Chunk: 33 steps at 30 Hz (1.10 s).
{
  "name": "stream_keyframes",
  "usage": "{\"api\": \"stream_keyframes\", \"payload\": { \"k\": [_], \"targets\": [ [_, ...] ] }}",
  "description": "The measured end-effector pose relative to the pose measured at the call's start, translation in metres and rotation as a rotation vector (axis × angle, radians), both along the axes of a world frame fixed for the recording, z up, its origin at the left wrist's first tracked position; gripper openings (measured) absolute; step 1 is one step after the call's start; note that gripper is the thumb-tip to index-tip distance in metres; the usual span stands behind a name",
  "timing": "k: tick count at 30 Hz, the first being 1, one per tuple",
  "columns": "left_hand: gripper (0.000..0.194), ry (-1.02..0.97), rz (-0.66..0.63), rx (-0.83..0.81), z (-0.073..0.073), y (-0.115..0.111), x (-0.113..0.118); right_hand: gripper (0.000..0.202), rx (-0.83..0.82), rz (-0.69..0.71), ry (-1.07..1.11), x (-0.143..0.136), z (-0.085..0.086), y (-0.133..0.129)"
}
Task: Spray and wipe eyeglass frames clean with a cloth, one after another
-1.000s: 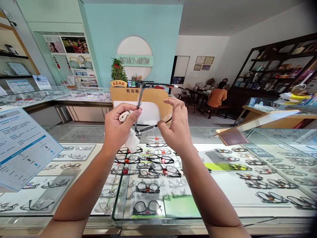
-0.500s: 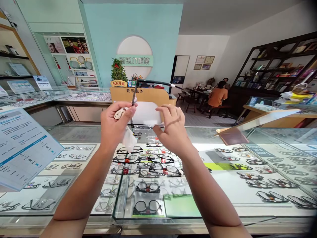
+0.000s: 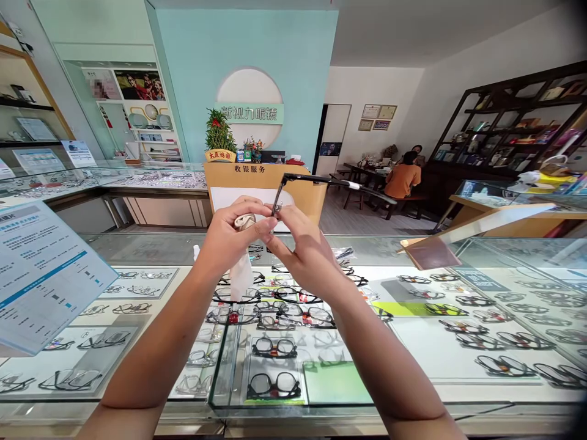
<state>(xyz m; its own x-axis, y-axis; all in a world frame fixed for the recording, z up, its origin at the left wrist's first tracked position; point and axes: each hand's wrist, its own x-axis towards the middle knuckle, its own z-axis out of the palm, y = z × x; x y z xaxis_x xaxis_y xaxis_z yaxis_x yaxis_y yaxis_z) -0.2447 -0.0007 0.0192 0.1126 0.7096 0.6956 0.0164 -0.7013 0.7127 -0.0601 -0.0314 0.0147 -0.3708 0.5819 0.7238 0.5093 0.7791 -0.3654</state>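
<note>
A pair of eyeglasses (image 3: 316, 179) with dark frames is held up over the display counter, one temple stretching to the right with a pale band near its tip. My left hand (image 3: 229, 235) is closed, pinching the frame between thumb and fingers. A crumpled off-white cloth (image 3: 241, 276) is tucked in that same hand and hangs below it. My right hand (image 3: 302, 247) meets the left at the frame, its thumb and fingers closed around the front of the eyeglasses. Fingers cover most of the lenses and the other temple.
Beneath my arms is a glass display case (image 3: 266, 406) with several rows of glasses. A blue-and-white printed sheet (image 3: 46, 281) stands at left, and a tilted stand (image 3: 431, 252) at right. Farther back are a wooden cashier counter (image 3: 316, 198) and a seated person in orange (image 3: 403, 180).
Both hands have drawn together, the left moving right and slightly down with the eyeglasses and cloth. My right hand, apart from the frame before, now grips it beside the left.
</note>
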Motion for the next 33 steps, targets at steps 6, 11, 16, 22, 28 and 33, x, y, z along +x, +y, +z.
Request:
{"api": "stream_keyframes", "payload": {
  "k": [6,11,16,22,28,33],
  "targets": [
    [0.020,0.075,-0.024,-0.044,0.006,-0.004,-0.004,0.017,-0.051,-0.067,-0.108,0.004,0.007,-0.010],
    [0.022,0.097,-0.001,-0.022,0.006,-0.006,-0.003,0.032,-0.050,-0.036,-0.115,0.009,0.003,-0.008],
    [0.020,0.093,0.057,0.024,0.005,-0.003,-0.007,0.031,-0.086,0.051,-0.037,0.014,0.002,-0.004],
    [0.017,0.154,0.096,0.048,0.006,-0.003,-0.015,0.037,-0.169,0.138,0.125,0.020,0.002,-0.001],
    [0.018,0.238,0.021,0.098,0.005,-0.009,-0.012,0.036,-0.296,0.196,0.430,0.020,0.004,0.005],
    [0.012,0.200,-0.008,0.212,-0.004,-0.011,0.003,0.034,-0.267,0.159,0.666,0.014,0.005,0.010]
  ]
}}
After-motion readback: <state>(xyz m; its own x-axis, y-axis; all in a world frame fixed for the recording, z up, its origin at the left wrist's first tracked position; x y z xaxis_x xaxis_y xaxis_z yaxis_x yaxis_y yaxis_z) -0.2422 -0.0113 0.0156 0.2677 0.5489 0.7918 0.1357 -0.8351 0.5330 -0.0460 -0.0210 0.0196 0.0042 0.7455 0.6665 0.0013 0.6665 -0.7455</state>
